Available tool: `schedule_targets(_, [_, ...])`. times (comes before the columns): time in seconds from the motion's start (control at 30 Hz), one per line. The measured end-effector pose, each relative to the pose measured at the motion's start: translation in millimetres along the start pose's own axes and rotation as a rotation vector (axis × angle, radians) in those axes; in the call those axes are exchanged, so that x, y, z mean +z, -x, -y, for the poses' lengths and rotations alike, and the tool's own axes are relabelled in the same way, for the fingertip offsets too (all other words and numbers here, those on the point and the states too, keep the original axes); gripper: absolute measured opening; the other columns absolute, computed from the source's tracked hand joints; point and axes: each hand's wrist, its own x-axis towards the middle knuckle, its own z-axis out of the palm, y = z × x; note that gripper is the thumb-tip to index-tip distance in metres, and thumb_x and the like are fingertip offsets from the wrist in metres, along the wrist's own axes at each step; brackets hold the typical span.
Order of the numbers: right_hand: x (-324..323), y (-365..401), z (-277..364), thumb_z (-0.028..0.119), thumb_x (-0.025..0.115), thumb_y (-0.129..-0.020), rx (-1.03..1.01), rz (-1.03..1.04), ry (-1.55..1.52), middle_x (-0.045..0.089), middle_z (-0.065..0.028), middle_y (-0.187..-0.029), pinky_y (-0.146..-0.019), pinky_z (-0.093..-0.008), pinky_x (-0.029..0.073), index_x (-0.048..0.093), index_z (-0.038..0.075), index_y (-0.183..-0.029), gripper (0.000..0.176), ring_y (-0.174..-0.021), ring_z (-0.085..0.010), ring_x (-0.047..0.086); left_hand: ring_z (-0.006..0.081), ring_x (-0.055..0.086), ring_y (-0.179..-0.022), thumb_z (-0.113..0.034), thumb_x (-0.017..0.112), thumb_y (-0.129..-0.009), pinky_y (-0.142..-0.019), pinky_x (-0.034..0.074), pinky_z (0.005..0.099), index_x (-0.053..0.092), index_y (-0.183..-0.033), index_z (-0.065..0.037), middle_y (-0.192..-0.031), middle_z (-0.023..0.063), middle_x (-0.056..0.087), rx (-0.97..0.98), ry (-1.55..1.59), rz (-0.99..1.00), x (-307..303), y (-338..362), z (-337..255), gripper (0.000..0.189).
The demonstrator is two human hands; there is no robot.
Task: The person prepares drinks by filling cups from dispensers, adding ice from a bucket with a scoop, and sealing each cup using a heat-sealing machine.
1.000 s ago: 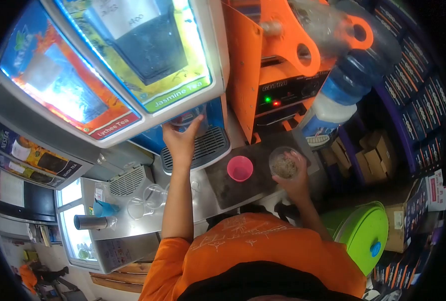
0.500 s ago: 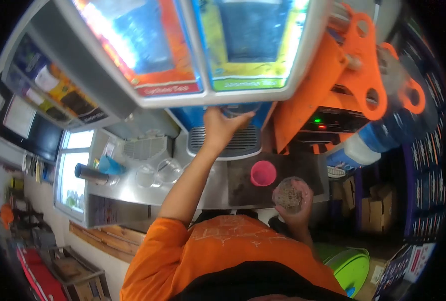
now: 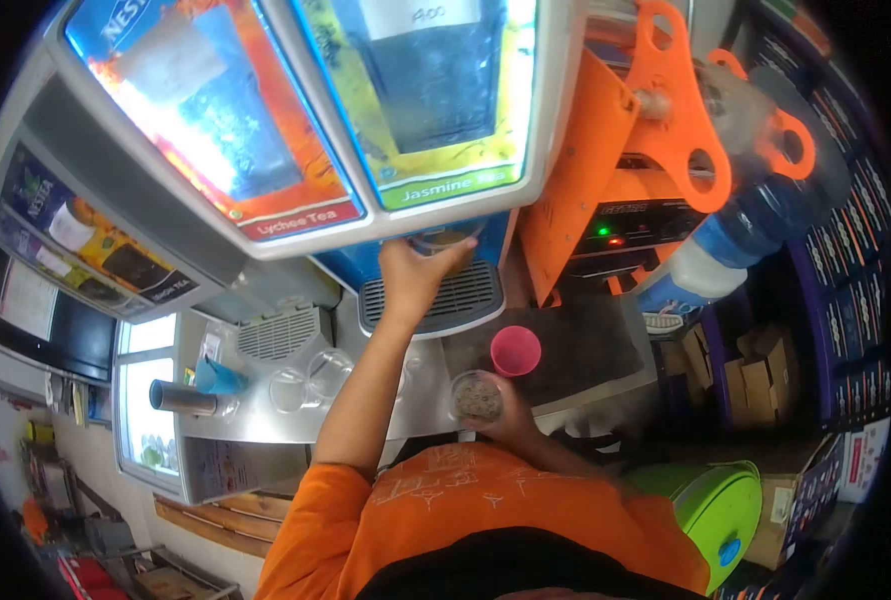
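Note:
Beneath the lit front of the tea dispenser point(image 3: 455, 195), my left hand point(image 3: 415, 272) is closed around a clear cup point(image 3: 443, 240) with brownish liquid in it. The dispenser's front hides part of that cup, which is above the slotted drip tray point(image 3: 445, 298). Close to my body, my right hand point(image 3: 506, 412) grips a clear plastic cup point(image 3: 477, 398) that looks filled with something pale and lumpy, perhaps ice. A pink cup point(image 3: 515, 350) stands on the dark mat point(image 3: 585, 345), just beyond my right hand.
Several clear containers point(image 3: 330, 373) stand left of my left forearm. A blue cup point(image 3: 223, 376) and a dark tumbler point(image 3: 180, 398) are farther left. An orange-framed machine point(image 3: 605, 230) borders the mat at the right. A green lidded bin point(image 3: 715, 510) stands low right.
My right hand has brought its cup left and closer to my body. My left hand stays under the dispenser with its cup. The camera view has shifted.

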Motion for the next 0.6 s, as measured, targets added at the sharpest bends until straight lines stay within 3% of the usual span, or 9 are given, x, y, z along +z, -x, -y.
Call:
schedule_targets(0.2, [21,-18,-8,0.018,0.084,-0.062,-0.049,-0.051,-0.051,0.050,-0.0162,-0.124,-0.098,-0.0368,0.040,0.039,0.000,-0.128,0.082,-0.117,-0.0270,0.050,0.0203,0.065,-0.077,-0.028,0.085,-0.060,-0.072,0.050,0.0309,0.064,-0.091,0.007,-0.086,0.0159,0.068,0.026,-0.017,-0.010,-1,-2,4,0.052])
schedule_targets(0.33, [27,-20,-18,0.018,0.084,-0.063,0.033,-0.065,-0.095,0.049,-0.0161,-0.126,-0.099,-0.0367,0.039,0.038,0.000,-0.129,0.082,-0.118,-0.0266,0.048,0.0201,0.065,-0.078,-0.028,0.085,-0.060,-0.072,0.049,0.0306,0.064,-0.091,0.007,-0.087,0.0159,0.068,-0.034,-0.037,0.007,-4,-1,-1,0.052])
schedule_targets(0.43, [28,-16,-23,0.018,0.083,-0.063,-0.008,-0.110,-0.019,0.049,-0.0158,-0.126,-0.100,-0.0366,0.038,0.037,0.000,-0.129,0.082,-0.119,-0.0264,0.048,0.0198,0.065,-0.078,-0.027,0.085,-0.060,-0.073,0.049,0.0303,0.064,-0.092,0.007,-0.088,0.0157,0.068,0.033,0.052,-0.004,0,-4,11,0.051])
schedule_targets(0.6, [27,-13,-20,0.015,0.082,-0.063,0.027,-0.077,-0.033,0.040,-0.0193,-0.132,-0.104,-0.0384,0.032,0.030,-0.001,-0.133,0.089,-0.126,-0.0296,0.039,0.0206,0.064,-0.080,-0.026,0.085,-0.059,-0.074,0.049,0.0314,0.063,-0.094,0.006,-0.089,0.0161,0.068,0.053,0.044,-0.018,0,-4,10,0.052])
